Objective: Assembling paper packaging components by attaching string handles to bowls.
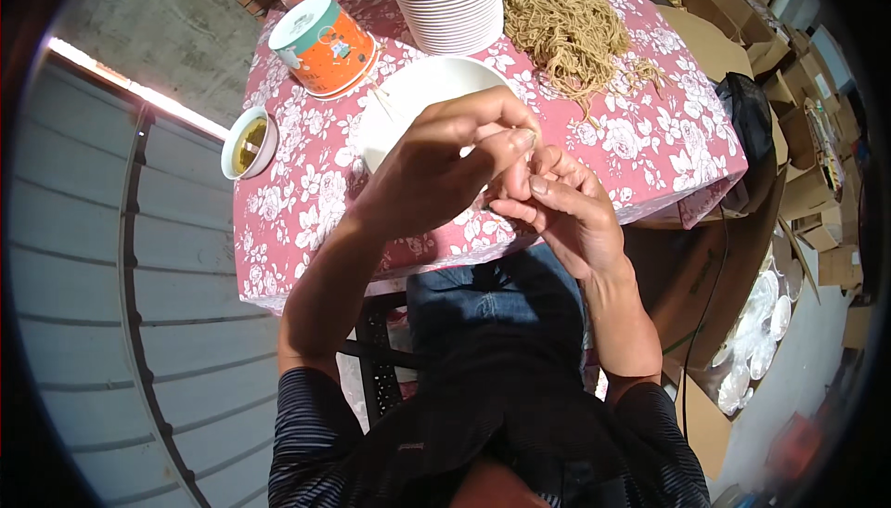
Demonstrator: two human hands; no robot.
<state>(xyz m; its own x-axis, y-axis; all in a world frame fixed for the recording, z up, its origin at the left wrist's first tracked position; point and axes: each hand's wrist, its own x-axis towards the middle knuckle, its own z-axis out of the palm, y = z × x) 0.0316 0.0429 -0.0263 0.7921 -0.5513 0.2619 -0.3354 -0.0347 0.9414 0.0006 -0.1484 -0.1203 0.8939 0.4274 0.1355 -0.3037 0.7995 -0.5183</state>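
Observation:
My left hand [455, 160] and my right hand [580, 216] meet above the near part of the table. Both have thumb and fingertips pinched, nearly touching each other. Whatever lies between the fingertips is too small to make out. Just behind my left hand stands a wide white bowl [445, 77], partly covered by that hand, with thin pale sticks [385, 102] at its left side. Beyond my right hand lies a tangled heap of tan, string-like strands [566, 35], a few of them trailing loose toward me.
A pink flowered tablecloth [292, 202] covers the table. On it stand a tall stack of white tubs [444, 7], an orange tub [329, 55] with a teal band and a small bowl [227, 157] of yellowish-green liquid. Cardboard boxes [715, 30] crowd the right side.

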